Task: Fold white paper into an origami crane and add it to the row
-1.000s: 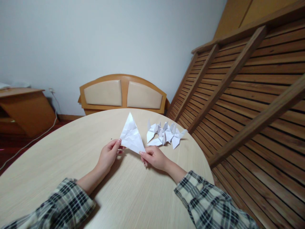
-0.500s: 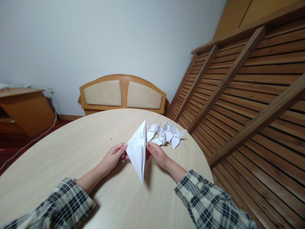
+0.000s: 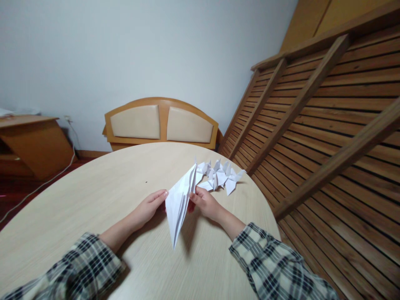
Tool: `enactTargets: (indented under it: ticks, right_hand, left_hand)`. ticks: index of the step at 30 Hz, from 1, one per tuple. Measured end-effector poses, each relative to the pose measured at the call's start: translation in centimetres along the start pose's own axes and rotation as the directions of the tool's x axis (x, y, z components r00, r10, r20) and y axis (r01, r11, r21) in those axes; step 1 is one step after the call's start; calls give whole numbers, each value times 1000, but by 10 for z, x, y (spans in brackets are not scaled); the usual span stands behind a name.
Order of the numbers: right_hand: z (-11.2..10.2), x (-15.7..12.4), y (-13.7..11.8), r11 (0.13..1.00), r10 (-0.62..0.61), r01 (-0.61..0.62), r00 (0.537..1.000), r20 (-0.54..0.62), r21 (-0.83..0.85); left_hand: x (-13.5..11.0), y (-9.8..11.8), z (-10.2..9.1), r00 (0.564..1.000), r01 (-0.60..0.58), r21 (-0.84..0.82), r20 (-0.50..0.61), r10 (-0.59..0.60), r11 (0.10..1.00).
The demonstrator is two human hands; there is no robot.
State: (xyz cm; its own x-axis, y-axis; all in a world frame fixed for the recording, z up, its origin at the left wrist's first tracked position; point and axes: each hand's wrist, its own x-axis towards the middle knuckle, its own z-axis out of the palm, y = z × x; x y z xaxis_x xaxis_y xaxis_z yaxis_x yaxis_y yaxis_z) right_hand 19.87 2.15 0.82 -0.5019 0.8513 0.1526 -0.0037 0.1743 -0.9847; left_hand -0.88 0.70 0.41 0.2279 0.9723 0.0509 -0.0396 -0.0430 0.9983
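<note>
A plain pale wall (image 3: 125, 50) fills the far side, evenly lit, with no hard shadows; against it stands a wooden headboard (image 3: 162, 104) with two beige padded panels (image 3: 135, 121); to the right a slatted wooden bed frame (image 3: 328, 125) leans upright, crossed by thick diagonal beams; at the left edge sits a low brown cabinet (image 3: 31, 143); a white cable (image 3: 40, 183) runs from a wall socket (image 3: 67, 118) down over the dark red floor (image 3: 12, 191); a round, light wood-grain table (image 3: 93, 196) takes up the foreground.

Pointed white folded paper (image 3: 178, 204) between left hand (image 3: 150, 207) and right hand (image 3: 204, 202), over round pale wooden worktop (image 3: 93, 200); small white paper cranes (image 3: 220, 177) just beyond, far right.
</note>
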Motion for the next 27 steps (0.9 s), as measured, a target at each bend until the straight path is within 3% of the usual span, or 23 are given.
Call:
enactTargets:
  ticks: [14, 23, 27]
  right_hand:
    - [0, 1, -2, 1000, -9, 9, 998, -56, -16]
    - [-1, 7, 12, 992, -125, 122, 984, -127, -34]
    - [0, 8, 8, 992, -88, 76, 990, -114, -101]
  left_hand:
    - [-2, 5, 5, 999, 34, -121, 13, -33, 992]
    - [-1, -3, 4, 990, -135, 162, 72, 125, 977]
    - [-2, -1, 5, 988, -143, 182, 85, 129, 973]
